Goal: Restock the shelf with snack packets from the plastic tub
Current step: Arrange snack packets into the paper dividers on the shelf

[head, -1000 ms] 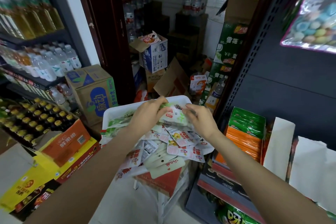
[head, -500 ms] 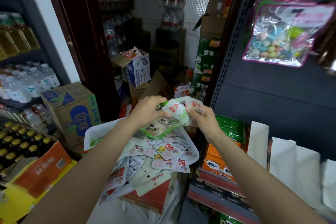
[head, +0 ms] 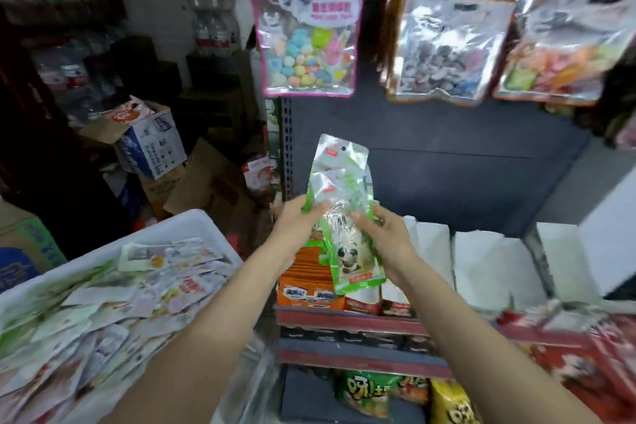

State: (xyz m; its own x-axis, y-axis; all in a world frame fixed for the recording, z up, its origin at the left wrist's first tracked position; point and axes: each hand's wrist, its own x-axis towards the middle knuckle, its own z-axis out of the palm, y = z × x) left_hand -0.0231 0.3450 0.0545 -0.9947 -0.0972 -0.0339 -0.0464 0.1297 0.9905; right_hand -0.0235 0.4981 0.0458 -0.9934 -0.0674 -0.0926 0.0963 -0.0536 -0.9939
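- Two bare forearms reach forward from the bottom edge toward the shelf (head: 347, 320), which serves as the landmark for every entry.
- Left hand (head: 296, 220): raised in front of the shelf, fingers curled round the left edge of a bunch of green snack packets (head: 339, 189), thumb on the front face.
- Right hand (head: 385, 234): just right of the left hand, fingers and thumb pinching the lower right side of the same bunch; a packet printed with a panda hangs down between the two hands.
- Green snack packets: held upright in the air above the shelf's front left corner, touching neither the shelf nor the tub; how many the bunch holds cannot be told.
- Plastic tub (head: 192, 220): white, left of the shelf and near it, heaped with loose mixed packets.
- Orange packets (head: 309, 272): standing in a row at the shelf's left end, directly below the hands.
- White dividers (head: 481, 262): upright cards along the shelf, to the right of the hands.
- Red packs (head: 568, 365): at the shelf's right end, blurred.
- Green and yellow bags (head: 395, 392): on the tier under the shelf.
- Three hanging candy bags above the shelf on the dark back panel: pink-edged bag (head: 306, 41) at the left, two blurred ones to its right.
- Cardboard cartons (head: 151, 144) and stacked bottles: far left of the shelf, beyond the tub.
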